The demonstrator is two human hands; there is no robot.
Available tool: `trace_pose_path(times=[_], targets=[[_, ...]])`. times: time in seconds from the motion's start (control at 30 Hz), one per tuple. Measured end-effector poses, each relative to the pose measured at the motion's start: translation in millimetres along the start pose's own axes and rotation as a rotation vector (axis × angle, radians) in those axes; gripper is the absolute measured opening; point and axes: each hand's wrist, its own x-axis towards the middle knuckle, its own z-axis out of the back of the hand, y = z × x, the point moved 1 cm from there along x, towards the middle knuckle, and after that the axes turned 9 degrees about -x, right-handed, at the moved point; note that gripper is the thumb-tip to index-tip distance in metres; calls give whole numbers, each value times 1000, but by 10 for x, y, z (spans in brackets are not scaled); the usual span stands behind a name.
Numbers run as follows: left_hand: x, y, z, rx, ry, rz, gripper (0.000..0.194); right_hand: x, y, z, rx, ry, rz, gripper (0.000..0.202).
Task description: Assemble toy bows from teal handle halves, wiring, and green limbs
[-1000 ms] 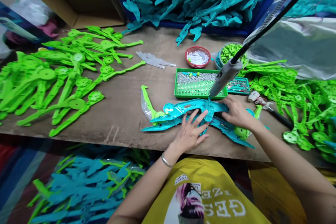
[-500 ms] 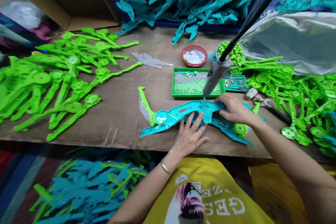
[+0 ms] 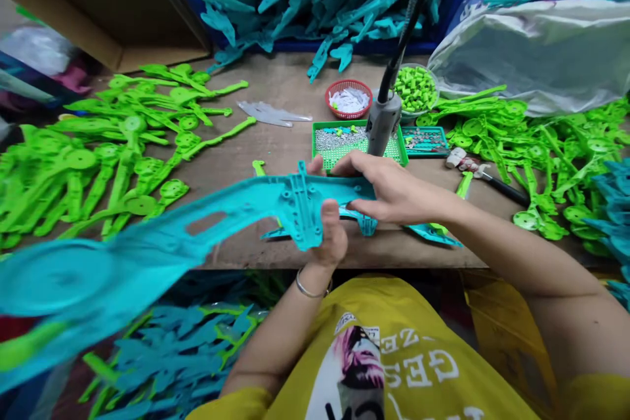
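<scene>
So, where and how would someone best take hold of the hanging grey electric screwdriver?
Probably by the barrel of the grey electric screwdriver, fingers wrapped around it, coming from the right with a freed right hand. The barrel hangs at a slight tilt beneath its black cord, its upper part exposed, while the right hand, on the turquoise plastic part, hides the lower end.

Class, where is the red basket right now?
In the head view, the red basket stands slightly right of centre on the table, just behind the green tray and left of the tub of green pieces.
</scene>
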Motion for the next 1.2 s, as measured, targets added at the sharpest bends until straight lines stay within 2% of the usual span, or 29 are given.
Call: trace_pose_path(times=[0.03, 0.1, 0.2, 0.3, 0.37, 0.5, 0.57, 0.63, 0.7, 0.77, 0.87, 0.97, 1.03, 1.1, 1.2], targets=[[91, -87, 21, -93, -139, -26, 51, 45, 49, 9, 38, -9, 28, 38], [260, -291, 97, -270, -340, -51, 46, 102, 136, 70, 125, -11, 70, 38], [485, -590, 327, -404, -433, -26, 36, 96, 238, 268, 249, -58, 30, 34], [652, -748, 690, -367, -418, 10, 24, 3, 302, 508, 329, -154, -97, 29], [728, -759, 959, -332, -283, 21, 23, -82, 316, 639, 356, -208, -183, 26], [826, -691, 1421, -161, 183, 53, 33, -268, 256, 800, 368, -302, -273, 19], [875, -676, 1554, -46, 445, 58, 28, -369, 188, 846, 385, -311, -284, 16], [932, -682, 1592, 69, 700, 73, 26, -478, 103, 877, 435, -273, -328, 16], [993, -701, 1533, 156, 905, 98, 26, -589, 14, 886, 521, -190, -400, 19], [1050, -721, 1390, 205, 1043, 123, 26, -690, -66, 863, 594, -74, -475, 25], [1111, -730, 1058, 315, 1219, 139, 20, -798, -166, 763, 601, 139, -562, 38], [1137, -696, 636, 554, 1467, 135, 25, -848, -259, 611, 549, 388, -574, 48], [1150, -653, 345, 672, 1535, 150, 20, -859, -326, 504, 498, 517, -536, 49], [1154, -602, 84, 658, 1554, 190, 21, -868, -398, 395, 454, 588, -512, 49], [1136, -550, -178, 585, 1502, 191, 18, -899, -493, 221, 529, 648, -555, 58]])
